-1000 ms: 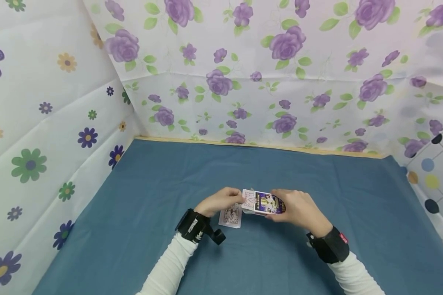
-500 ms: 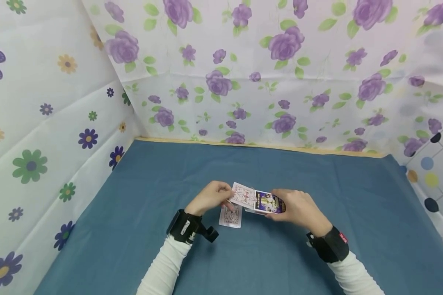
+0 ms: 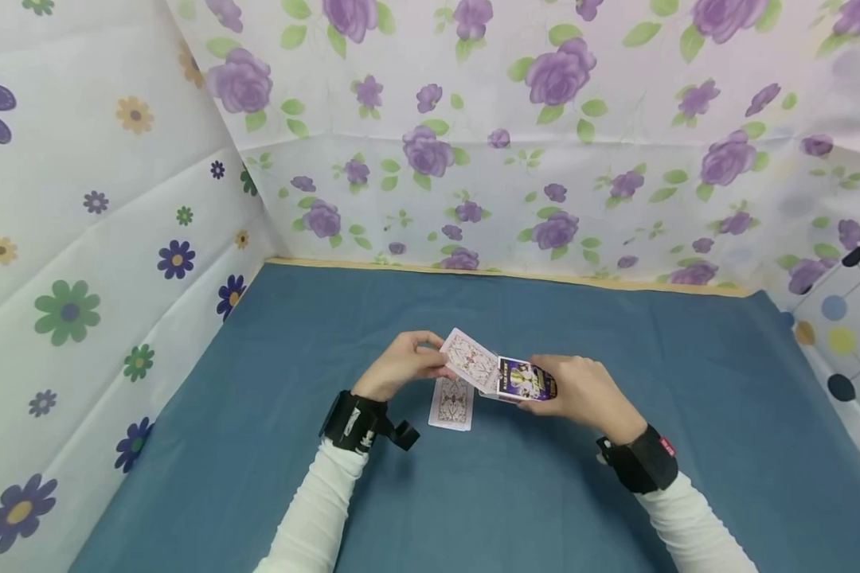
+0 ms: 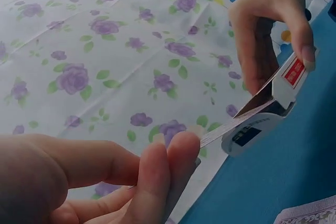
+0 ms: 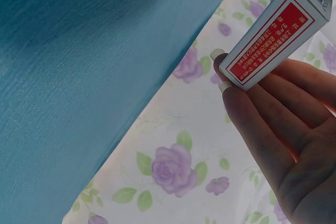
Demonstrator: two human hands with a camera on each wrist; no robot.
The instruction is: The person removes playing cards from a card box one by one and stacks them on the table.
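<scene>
My right hand [image 3: 586,395] grips a playing card box [image 3: 526,380], dark purple and gold on top, with a red printed panel on its white side in the right wrist view. Between the thumb and fingers of my left hand [image 3: 404,364] is pinched a playing card [image 3: 471,360] with a red-patterned back; whether it is one card or several I cannot tell. Its right end lies at the box's open mouth. In the left wrist view the box flap [image 4: 252,132] hangs out below the card. Beneath the left hand, more patterned cards [image 3: 451,404] lie face down on the cloth.
A blue cloth [image 3: 315,318] covers the table. Floral sheeting [image 3: 373,119] rises behind it, along a yellowish back edge [image 3: 401,268]. More patterned sheeting [image 3: 100,263] stands on the left, and dotted sheeting [image 3: 842,318] on the right.
My left hand has moved left and away from me, drawing the card further out of the box and tilting it. The right hand stays around the box, nearly still.
</scene>
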